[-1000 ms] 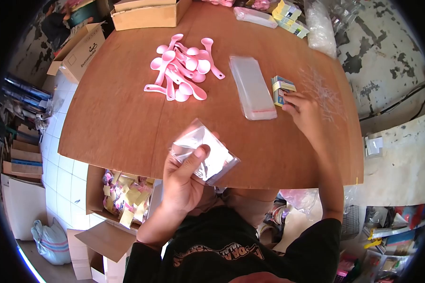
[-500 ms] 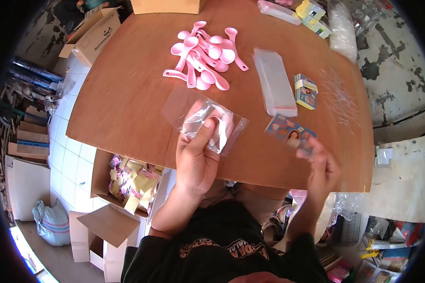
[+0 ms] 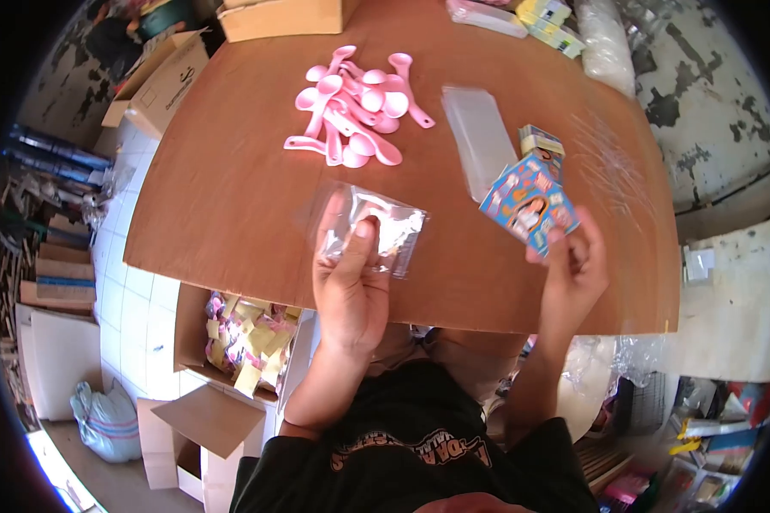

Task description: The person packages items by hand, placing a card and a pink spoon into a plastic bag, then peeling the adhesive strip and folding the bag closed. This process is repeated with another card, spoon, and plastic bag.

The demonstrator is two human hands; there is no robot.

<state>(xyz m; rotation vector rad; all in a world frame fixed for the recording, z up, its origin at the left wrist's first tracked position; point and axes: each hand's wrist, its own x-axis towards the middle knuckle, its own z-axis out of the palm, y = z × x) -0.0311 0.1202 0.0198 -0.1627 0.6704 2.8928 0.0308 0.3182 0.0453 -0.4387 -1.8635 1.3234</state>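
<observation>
My left hand (image 3: 351, 282) holds a clear plastic bag (image 3: 393, 224) above the table, its thumb pressed on the film. Between the fingertips of my right hand (image 3: 575, 274) is a blue printed card (image 3: 532, 205), tilted over the table. Just behind the card lie a banded stack of similar cards (image 3: 542, 144) and a pile of flat clear bags (image 3: 477, 137). Farther back, pink spoons (image 3: 351, 107) are heaped loosely on the brown table (image 3: 222, 188).
Below the table's left edge, an open box (image 3: 252, 338) holds small packets. An empty-looking carton (image 3: 205, 427) stands nearer. Another carton (image 3: 308, 19) sits at the table's back edge, and a person (image 3: 111, 41) is at the far left.
The card in my right hand has turned its printed face toward the camera and moved up over the card stack's near side. The view has shifted slightly.
</observation>
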